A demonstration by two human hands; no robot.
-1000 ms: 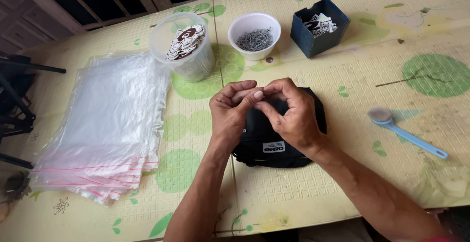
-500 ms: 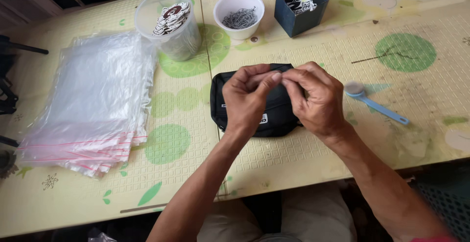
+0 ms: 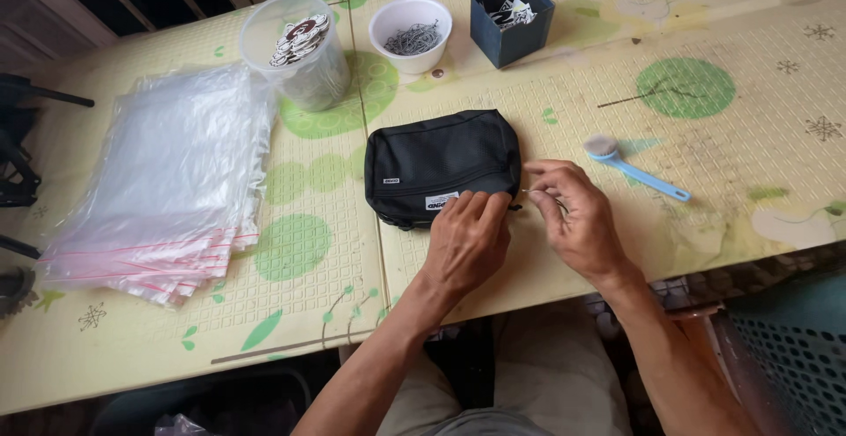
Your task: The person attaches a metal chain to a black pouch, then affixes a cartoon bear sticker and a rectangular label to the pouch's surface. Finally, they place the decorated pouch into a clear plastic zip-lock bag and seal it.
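1. A person sits at a pale yellow table [image 3: 723, 163] patterned with green circles, seen from above; both bare forearms reach forward from the lower edge.
2. The left hand [image 3: 467, 242] lies palm down, fingers pressed together and curled; the fingertips rest on the near right corner of a black zip pouch [image 3: 441, 163].
3. The right hand [image 3: 577, 220] is just right of that corner; thumb and forefinger pinch a small thin metal piece [image 3: 531, 192], too small to identify; the remaining fingers curl loosely.
4. The pouch lies flat directly ahead of the left fingers, with a small white label near its front edge.
5. Just beyond the right fingers, to their right, lies a light blue brush [image 3: 634, 170] with a round head.
6. Well ahead of both hands stand a clear plastic tub [image 3: 304, 61] of round printed pieces, a white cup [image 3: 410, 35] of small metal bits, and a dark blue box [image 3: 511, 17] of small pieces.
7. Far left of the left fingers lies a stack of clear plastic bags [image 3: 167, 180] with red strips along the near edges.
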